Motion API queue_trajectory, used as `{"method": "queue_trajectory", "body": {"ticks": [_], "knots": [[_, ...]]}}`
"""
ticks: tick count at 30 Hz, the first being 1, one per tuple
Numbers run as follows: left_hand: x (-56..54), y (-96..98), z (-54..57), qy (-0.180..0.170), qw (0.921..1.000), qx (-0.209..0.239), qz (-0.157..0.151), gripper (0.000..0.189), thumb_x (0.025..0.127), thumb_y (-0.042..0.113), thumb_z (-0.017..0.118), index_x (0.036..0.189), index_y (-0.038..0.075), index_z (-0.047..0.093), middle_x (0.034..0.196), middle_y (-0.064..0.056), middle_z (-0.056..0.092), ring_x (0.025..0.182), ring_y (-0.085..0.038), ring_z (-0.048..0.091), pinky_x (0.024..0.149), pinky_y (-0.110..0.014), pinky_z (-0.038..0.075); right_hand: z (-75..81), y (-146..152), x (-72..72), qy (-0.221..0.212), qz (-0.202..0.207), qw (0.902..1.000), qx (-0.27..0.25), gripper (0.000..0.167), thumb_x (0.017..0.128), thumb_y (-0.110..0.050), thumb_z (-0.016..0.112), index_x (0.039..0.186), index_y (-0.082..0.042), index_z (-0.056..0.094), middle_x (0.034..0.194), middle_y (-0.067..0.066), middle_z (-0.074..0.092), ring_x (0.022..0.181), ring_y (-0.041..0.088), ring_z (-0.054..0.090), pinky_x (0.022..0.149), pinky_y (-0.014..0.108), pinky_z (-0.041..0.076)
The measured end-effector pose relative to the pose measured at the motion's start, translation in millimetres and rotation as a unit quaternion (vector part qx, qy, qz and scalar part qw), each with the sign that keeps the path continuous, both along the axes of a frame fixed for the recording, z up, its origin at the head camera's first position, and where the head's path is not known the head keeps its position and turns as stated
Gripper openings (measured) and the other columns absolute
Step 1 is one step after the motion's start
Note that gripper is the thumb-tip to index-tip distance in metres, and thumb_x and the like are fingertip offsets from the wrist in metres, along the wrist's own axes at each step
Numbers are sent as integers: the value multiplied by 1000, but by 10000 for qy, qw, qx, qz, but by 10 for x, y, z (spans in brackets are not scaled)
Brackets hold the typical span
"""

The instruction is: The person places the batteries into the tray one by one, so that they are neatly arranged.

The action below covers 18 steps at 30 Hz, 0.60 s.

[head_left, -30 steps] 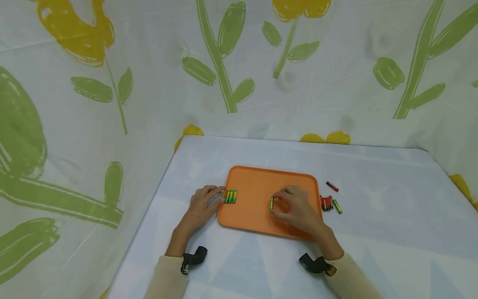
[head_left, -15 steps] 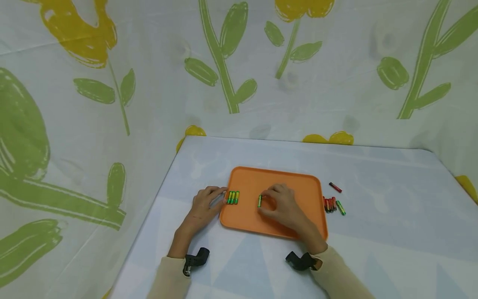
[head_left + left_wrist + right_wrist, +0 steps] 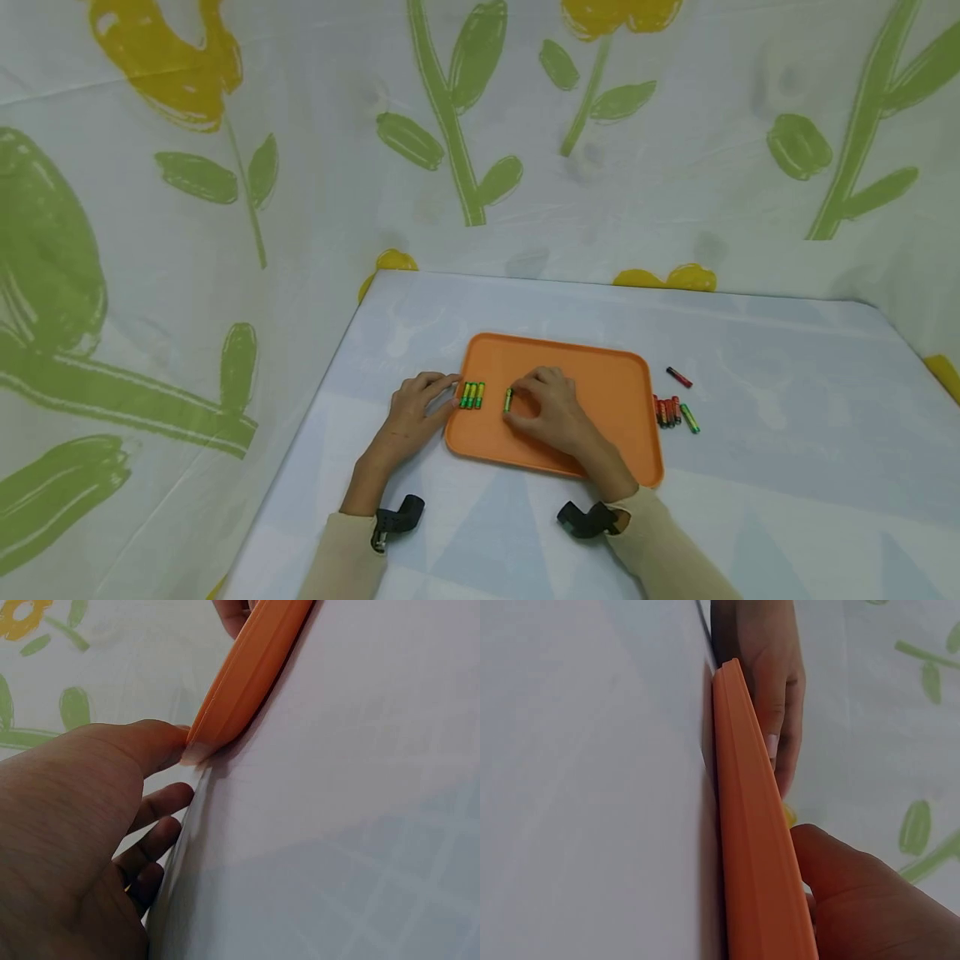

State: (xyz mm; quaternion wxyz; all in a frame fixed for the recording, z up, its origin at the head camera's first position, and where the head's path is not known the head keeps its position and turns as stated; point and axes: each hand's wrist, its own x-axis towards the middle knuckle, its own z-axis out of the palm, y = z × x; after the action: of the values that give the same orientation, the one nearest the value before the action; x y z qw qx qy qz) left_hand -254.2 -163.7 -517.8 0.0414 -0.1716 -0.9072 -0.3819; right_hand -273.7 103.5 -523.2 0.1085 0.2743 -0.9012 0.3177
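Note:
On the left side of the orange tray, three green-and-yellow batteries stand in a tight row. My left hand rests at the tray's left rim, thumb touching the edge and other fingers loosely bent, as the left wrist view shows. Over the tray, a little right of that row, my right hand pinches another green-and-yellow battery between thumb and fingertips. In the right wrist view the tray's side wall hides the fingertips and the battery.
Right of the tray, several red batteries lie side by side, with a green battery next to them. A single red battery lies farther back. The table meets a flower-print cloth behind.
My right hand has carried the pinched battery leftward across the tray, toward the row of three. The left hand stays at the rim. The head view has shifted slightly.

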Motion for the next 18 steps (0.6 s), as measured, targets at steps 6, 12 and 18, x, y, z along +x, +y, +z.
{"method": "queue_trajectory", "body": {"ticks": [6,12,18], "knots": [[-19,2,-11,-11,9999,-113,-30,41,100,28,63,140,17,61,129,-7,56,121,-33,46,102,-57,28,16,-74,-37,-133,-37,9999,94,37,80,-34,85,108,-13,72,104,0,56,101,21,47,79,42,29],[-15,-15,-5,-29,9998,-210,-1,42,100,29,63,141,18,60,130,-7,55,122,-33,46,102,-56,29,15,-144,-78,-254,-15,9996,99,38,81,-33,85,110,-12,72,105,1,56,102,22,47,80,42,29],[-6,-10,8,124,9998,-168,-34,42,99,26,65,140,15,60,129,-9,55,120,-35,47,100,-58,30,-2,-188,-108,-354,4,9994,65,38,81,-33,85,110,-11,72,105,2,57,104,24,47,83,43,29]]}}
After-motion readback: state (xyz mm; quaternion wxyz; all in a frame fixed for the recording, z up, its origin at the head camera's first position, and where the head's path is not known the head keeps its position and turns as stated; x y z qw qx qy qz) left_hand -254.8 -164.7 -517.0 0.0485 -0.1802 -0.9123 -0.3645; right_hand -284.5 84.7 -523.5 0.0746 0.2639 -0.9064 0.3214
